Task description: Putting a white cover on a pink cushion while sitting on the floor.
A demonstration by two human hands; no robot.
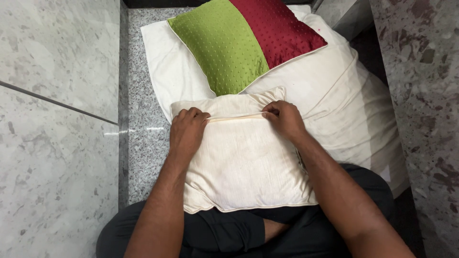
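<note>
A cream cushion [241, 165] lies on my lap, its cover showing a long seam or opening across the upper part. My left hand [186, 131] pinches the cover's edge at the left end of that seam. My right hand [284, 119] pinches the same edge at the right end, pulling the fabric taut between both hands. Just beyond it a green and dark red dotted cushion [246, 40] rests on a large white pillow [334, 100].
A speckled grey stone floor strip [138, 119] runs on the left, beside pale marble slabs [52, 119]. A dark terrazzo surface [425, 95] stands at the right. My crossed legs in black trousers [224, 234] fill the bottom.
</note>
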